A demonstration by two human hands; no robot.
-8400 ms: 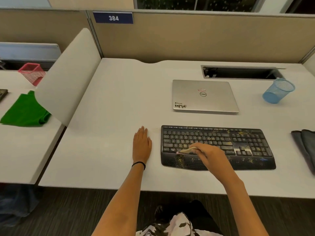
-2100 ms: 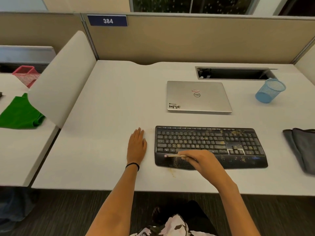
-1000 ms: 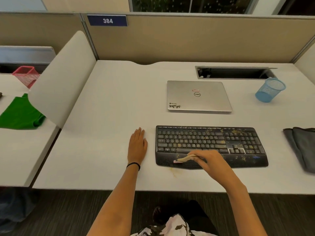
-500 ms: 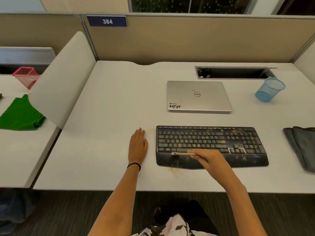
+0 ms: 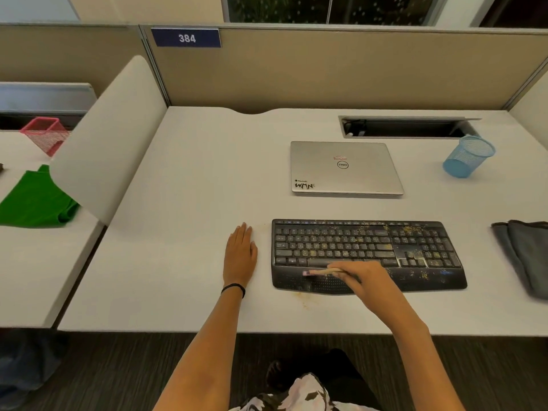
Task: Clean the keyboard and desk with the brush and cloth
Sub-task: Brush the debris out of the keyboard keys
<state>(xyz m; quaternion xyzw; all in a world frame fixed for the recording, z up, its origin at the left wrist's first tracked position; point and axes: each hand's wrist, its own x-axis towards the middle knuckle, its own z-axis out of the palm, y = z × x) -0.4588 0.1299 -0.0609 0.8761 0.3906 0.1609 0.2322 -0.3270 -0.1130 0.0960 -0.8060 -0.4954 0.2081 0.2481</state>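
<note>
A black keyboard (image 5: pixel 367 247) speckled with yellowish crumbs lies near the front of the white desk (image 5: pixel 189 203). My right hand (image 5: pixel 363 280) grips a small brush (image 5: pixel 318 272) whose tip lies on the keyboard's palm rest, left of centre. Flat on the desk just left of the keyboard rests my left hand (image 5: pixel 240 253), fingers straight. A grey cloth (image 5: pixel 525 253) lies at the desk's right edge. A few crumbs (image 5: pixel 302 298) sit on the desk in front of the keyboard.
A closed silver laptop (image 5: pixel 345 169) lies behind the keyboard. A blue mesh cup (image 5: pixel 467 157) stands at the back right near a cable slot (image 5: pixel 406 129). Beyond a curved divider (image 5: pixel 106 137), the neighbouring desk holds a green cloth (image 5: pixel 35 200) and a pink mesh cup (image 5: pixel 46 134).
The brush has kept sweeping in short strokes over the lower left keys and palm rest. Crumbs have thinned there and a few have landed on the desk in front. My left hand stayed still.
</note>
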